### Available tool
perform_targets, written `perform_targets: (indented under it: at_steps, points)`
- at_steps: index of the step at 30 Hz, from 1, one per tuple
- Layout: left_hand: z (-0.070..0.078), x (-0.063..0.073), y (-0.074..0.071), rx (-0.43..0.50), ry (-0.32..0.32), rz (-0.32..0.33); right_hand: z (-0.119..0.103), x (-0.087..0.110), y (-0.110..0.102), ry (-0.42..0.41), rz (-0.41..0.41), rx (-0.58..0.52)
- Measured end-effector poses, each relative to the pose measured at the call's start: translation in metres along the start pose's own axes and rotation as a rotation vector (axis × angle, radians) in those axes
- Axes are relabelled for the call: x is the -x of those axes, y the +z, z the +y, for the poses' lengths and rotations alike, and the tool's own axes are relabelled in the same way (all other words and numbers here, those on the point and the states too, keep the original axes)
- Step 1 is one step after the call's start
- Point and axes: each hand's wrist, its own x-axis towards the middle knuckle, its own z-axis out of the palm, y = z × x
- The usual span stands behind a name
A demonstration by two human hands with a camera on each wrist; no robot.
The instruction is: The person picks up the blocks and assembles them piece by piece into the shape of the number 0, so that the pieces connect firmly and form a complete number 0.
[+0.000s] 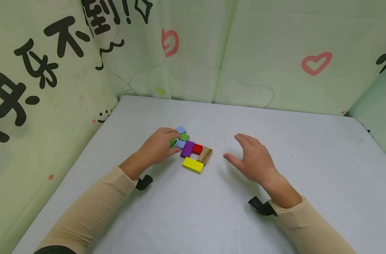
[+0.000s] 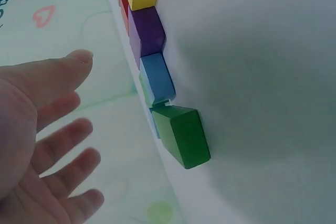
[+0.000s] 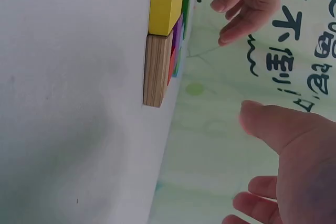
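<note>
A cluster of small blocks lies on the white table. It has a yellow block [image 1: 193,165], a wood-grain block [image 1: 205,155], a red block [image 1: 197,149] and a purple block [image 1: 187,149], with blue and green blocks behind. My left hand [image 1: 159,144] hovers at the cluster's left side, fingers loosely bent and apart from the blocks in the left wrist view. Nearest to it is a dark green block [image 2: 184,137], partly covered by the hand in the head view. To the right of the wood-grain block, my right hand [image 1: 257,160] is raised with fingers spread, holding nothing.
The white table [image 1: 294,148] reaches back to a pale green curtain [image 1: 275,53] with printed marks, which also hangs along the left side. Black wrist mounts [image 1: 262,207] stick out under both sleeves.
</note>
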Motion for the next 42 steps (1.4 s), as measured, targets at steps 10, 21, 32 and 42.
perform_targets:
  at_steps: [10, 21, 32, 42]
  points:
    - [-0.006, -0.008, 0.003, 0.144, -0.055, -0.103, -0.016, -0.005, 0.010, -0.005, -0.110, -0.084]
    - [-0.009, -0.018, 0.008, 0.156, -0.061, -0.116, -0.037, -0.012, 0.023, -0.016, -0.204, -0.125]
    - [-0.011, -0.021, 0.011, 0.129, -0.029, -0.121, -0.051, -0.017, 0.035, -0.048, -0.290, -0.141]
    - [-0.014, -0.024, 0.016, 0.119, -0.044, -0.118, -0.056, -0.018, 0.045, -0.101, -0.295, -0.154]
